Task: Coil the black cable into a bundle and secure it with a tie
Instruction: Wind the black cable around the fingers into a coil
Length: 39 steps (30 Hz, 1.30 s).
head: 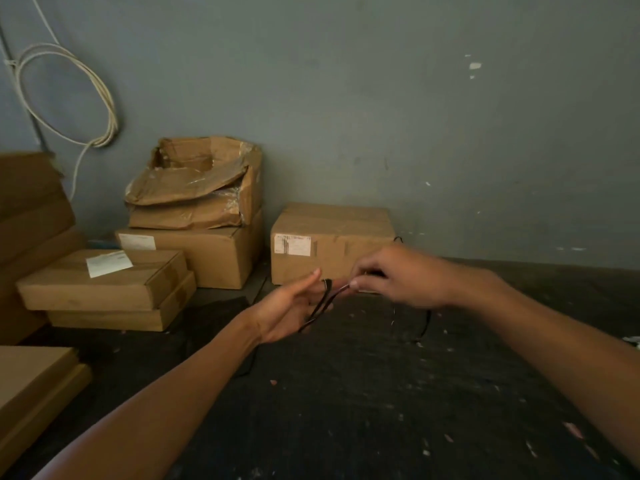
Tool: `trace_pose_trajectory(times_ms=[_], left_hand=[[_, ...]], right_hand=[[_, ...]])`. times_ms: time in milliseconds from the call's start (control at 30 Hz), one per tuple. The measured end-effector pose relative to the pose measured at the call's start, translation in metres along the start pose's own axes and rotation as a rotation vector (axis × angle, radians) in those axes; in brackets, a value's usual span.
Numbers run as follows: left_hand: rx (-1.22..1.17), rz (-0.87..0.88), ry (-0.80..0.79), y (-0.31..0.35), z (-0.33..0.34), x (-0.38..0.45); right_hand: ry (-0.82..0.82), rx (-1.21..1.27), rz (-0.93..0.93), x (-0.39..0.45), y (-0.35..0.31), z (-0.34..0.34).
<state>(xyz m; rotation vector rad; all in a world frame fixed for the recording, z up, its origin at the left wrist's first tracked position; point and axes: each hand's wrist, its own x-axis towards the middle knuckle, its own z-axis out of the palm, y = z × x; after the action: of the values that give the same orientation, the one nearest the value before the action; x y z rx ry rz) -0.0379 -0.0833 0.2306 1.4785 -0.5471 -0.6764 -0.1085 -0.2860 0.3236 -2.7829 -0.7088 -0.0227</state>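
Observation:
A thin black cable [320, 306] runs in a few strands across the palm of my left hand [294, 306], looped over its fingers. That hand is held out flat, palm up, with the fingers spread. My right hand [398, 278] is just to its right, pinching the cable between thumb and forefinger near the left fingertips. More of the cable hangs below the right hand in a loose loop [424, 327] over the dark floor, hard to make out against it. No tie is visible.
Cardboard boxes stand against the grey wall: one [329, 244] right behind my hands, a stack with a crumpled open box [194, 188] to the left, flat boxes [104, 285] further left. A white cable coil [104, 98] hangs on the wall. The dark floor [381, 393] has small debris.

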Motion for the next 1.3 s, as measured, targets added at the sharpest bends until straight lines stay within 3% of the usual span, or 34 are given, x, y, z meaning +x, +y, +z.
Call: trace_pose_trajectory(times_ms=[167, 400, 667, 800, 933, 1100, 1300], left_hand=[[0.031, -0.023, -0.094, 0.004, 0.014, -0.005], [0.008, 0.007, -0.234, 0.017, 0.018, -0.013], [-0.172, 0.132, -0.429, 0.049, 0.033, -0.01], [-0.275, 0.193, -0.484, 0.065, 0.039, -0.003], [-0.264, 0.223, -0.374, 0.08, 0.029, 0.005], [-0.204, 0.226, -0.145, 0.085, 0.009, 0.012], [-0.224, 0.177, 0.071, 0.07, -0.008, 0.018]], right_hand=[[0.165, -0.029, -0.004, 0.01, 0.017, -0.023], [0.23, 0.113, -0.02, 0.02, 0.044, -0.008], [0.32, 0.313, -0.092, 0.023, 0.066, 0.066], [0.242, 0.475, 0.008, 0.028, 0.047, 0.111], [0.058, 0.507, 0.107, 0.025, 0.027, 0.141], [-0.062, 0.49, 0.046, 0.013, 0.0, 0.14], [-0.012, 0.252, -0.058, 0.003, -0.022, 0.097]])
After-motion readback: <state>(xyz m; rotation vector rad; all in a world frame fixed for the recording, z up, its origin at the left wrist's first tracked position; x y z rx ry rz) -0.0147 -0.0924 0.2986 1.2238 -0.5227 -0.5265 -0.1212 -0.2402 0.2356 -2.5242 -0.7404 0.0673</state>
